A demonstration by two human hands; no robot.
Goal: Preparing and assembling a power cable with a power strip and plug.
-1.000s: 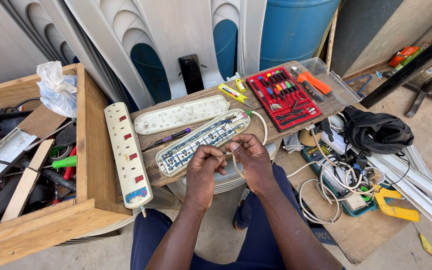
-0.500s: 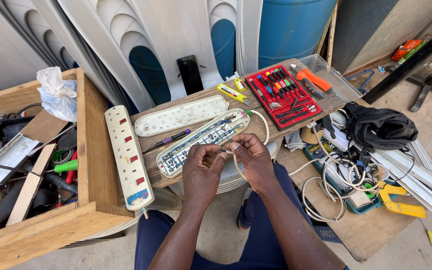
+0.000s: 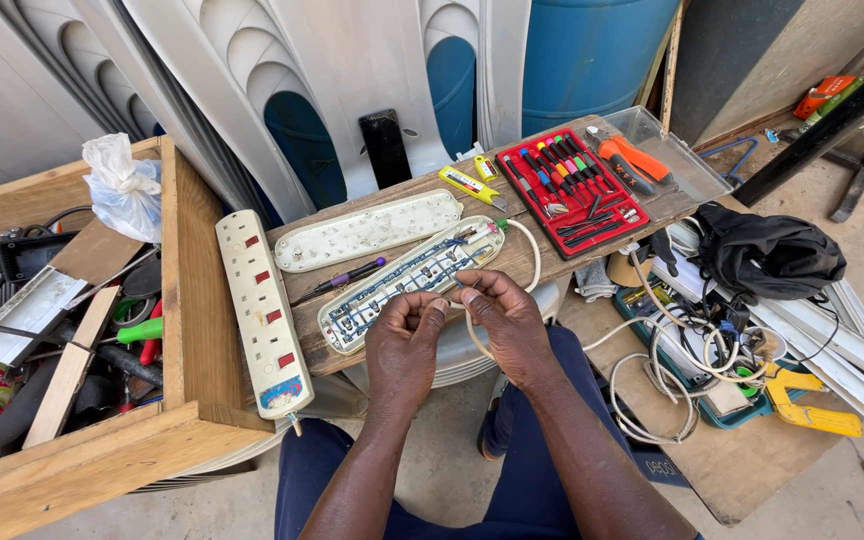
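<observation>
Since 1 second ago, little changes: both hands stay at the plank's (image 3: 592,262) near edge, left hand (image 3: 404,345) and right hand (image 3: 505,322) fingertips pinching thin wires (image 3: 458,283) from the opened power strip (image 3: 412,282).

1. Power strip (image 3: 262,312): cream, red switches.
2. Open strip (image 3: 410,282): cream shell, blue wiring inside.
3. Cable (image 3: 530,262): white.
4. Screwdriver case (image 3: 564,189): red, multicoloured handles.
5. Barrel (image 3: 592,55): blue.
6. Worktop (image 3: 512,262): bare brown wood.
7. Screwdriver (image 3: 344,279): purple handle.
</observation>
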